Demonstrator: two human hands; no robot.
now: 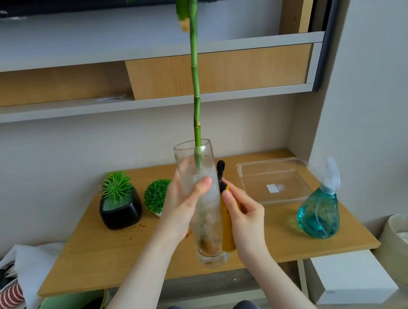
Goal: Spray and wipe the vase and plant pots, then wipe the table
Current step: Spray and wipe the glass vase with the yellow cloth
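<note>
Head view. My left hand point(180, 210) holds the tall glass vase point(201, 202) lifted above the wooden bench point(125, 252), tilted with its mouth away from me; the grip is clamped around the vase's middle, thumb across the near face. A green bamboo stalk point(195, 82) stands in the vase and rises out of the top of the view. My right hand point(244, 219) has its grip closed on a yellow cloth point(228, 230) pressed against the vase's right side; a black item point(221, 172) juts up just above the fingers, and I cannot tell what it is. On the bench, left of the vase: a black plant pot point(120, 209) with a spiky plant, and beside it a round green ball plant point(156, 195). To the right: a clear plastic tray point(275, 180) and a blue spray bottle point(320, 209).
</note>
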